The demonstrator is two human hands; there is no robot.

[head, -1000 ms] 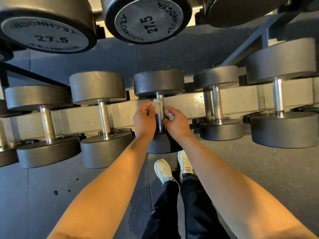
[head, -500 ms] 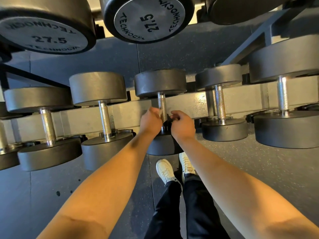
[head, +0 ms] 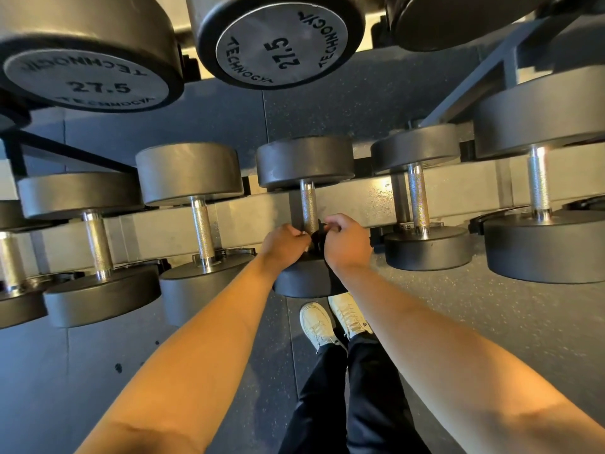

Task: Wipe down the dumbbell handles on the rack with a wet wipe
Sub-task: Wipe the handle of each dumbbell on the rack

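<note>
The middle dumbbell's knurled steel handle (head: 309,204) runs between two black heads on the lower rack row. Both my hands meet at its near end. My left hand (head: 284,245) curls against the handle from the left, with a pale sliver of the wet wipe (head: 307,246) showing at its fingertips. My right hand (head: 347,245) curls in from the right, fingertips bent beside the handle. Most of the wipe is hidden between the two hands. The handle's upper part is bare.
Neighbouring dumbbells lie on either side, with handles to the left (head: 203,229) and right (head: 418,198). Large 27.5 dumbbell heads (head: 281,44) hang over from the upper row. The grey rack rail (head: 262,217) runs behind. My white shoes (head: 330,322) stand on the dark floor below.
Both hands have slid down the handle from its middle to its near end. The white wipe, plain a second ago, is now almost covered.
</note>
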